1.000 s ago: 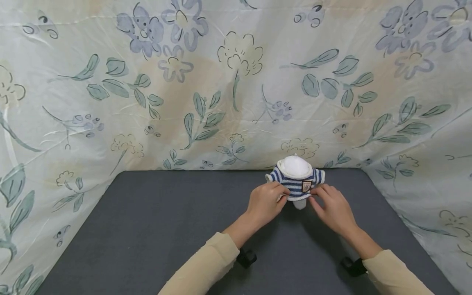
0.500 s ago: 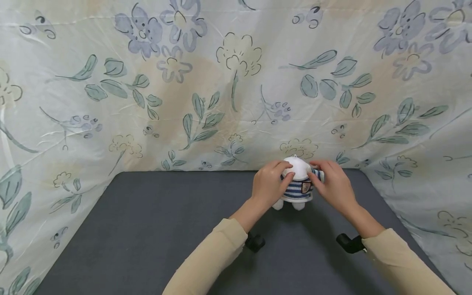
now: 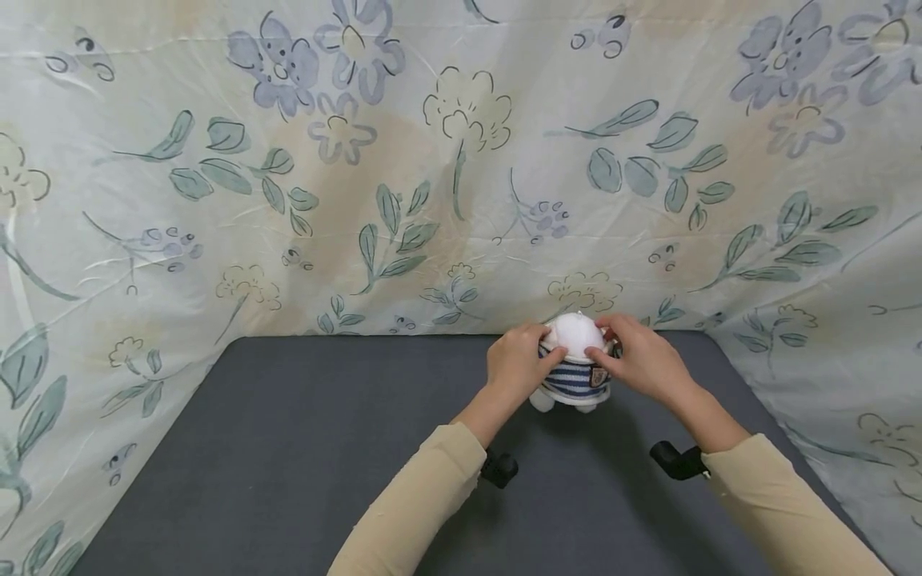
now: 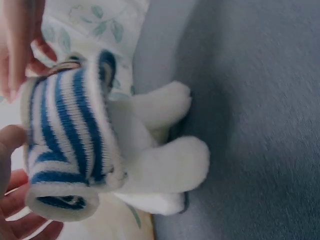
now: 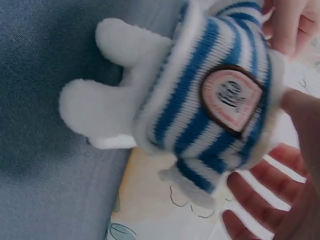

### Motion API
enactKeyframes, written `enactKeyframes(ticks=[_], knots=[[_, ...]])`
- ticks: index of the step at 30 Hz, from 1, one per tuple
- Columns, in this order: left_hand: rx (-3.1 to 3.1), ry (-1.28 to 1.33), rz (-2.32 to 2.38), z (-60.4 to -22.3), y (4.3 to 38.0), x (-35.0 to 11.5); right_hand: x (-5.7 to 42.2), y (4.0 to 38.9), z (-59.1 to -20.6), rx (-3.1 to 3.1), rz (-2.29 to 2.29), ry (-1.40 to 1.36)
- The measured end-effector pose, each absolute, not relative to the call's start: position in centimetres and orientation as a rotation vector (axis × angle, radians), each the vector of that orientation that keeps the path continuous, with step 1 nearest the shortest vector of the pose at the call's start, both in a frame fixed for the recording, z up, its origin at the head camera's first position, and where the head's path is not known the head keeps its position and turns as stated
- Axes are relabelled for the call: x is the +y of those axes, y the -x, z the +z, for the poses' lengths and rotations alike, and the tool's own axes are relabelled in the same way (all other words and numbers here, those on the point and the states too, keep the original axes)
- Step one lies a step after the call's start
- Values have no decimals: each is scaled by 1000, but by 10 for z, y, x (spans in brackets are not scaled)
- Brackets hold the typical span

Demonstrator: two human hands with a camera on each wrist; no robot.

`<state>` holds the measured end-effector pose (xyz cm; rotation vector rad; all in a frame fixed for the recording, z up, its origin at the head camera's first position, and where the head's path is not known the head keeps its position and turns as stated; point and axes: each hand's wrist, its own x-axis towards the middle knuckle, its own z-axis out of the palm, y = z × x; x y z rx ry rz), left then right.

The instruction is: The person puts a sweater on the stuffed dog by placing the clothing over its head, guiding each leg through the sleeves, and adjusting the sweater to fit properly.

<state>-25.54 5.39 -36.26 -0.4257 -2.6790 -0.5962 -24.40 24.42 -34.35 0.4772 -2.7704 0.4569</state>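
Left hand, right hand pinch sweater around plush toy; I expect soft, light knit; hold collar.

The person's left hand and right hand are bare. The left sleeve and right sleeve are plain beige, lightly creased, ending near the wrists. A blocky black device shows beside the left sleeve, a bent black piece beside the right.

I am seeing a pale cloth hanging behind and along both sides of a dark grey surface; lilac flowers and green leaves are patterning it, and light is glinting faintly off its creases.
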Motion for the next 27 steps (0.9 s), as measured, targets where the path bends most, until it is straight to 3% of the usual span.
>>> enactKeyframes(ticks=[9, 27], knots=[[-2762, 416, -590, -361, 250, 59, 250, 239, -343, -2877, 517, -562], [-2764, 371, -618, -367, 249, 63, 250, 239, -363, -2857, 705, -408]])
